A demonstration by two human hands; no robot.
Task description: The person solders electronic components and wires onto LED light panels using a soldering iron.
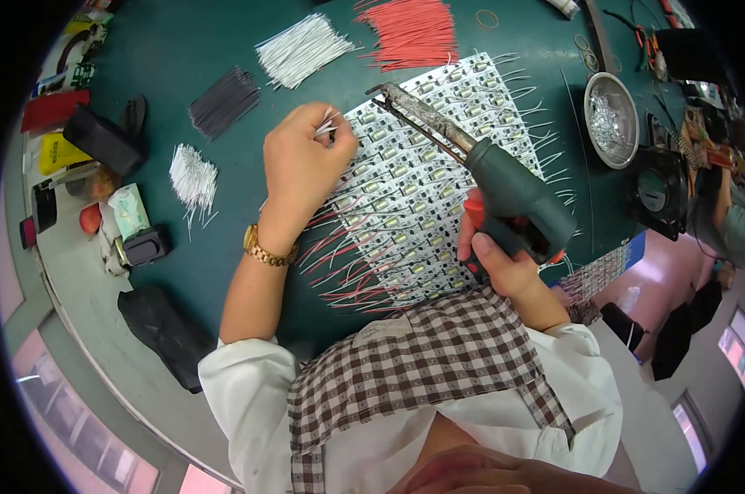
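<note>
While the left hand (308, 155) pinches white wires (324, 129), the right hand (508, 265) grips a soldering gun (516, 188) slanting far-left over the circuit-board panel (426, 221), tip nearer the left.

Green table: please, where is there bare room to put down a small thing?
Bare table shows between the short white wires and the watch, and left of the black wires. It is crowded under the right hand and its gun-shaped tool, where circuit boards spread.
</note>
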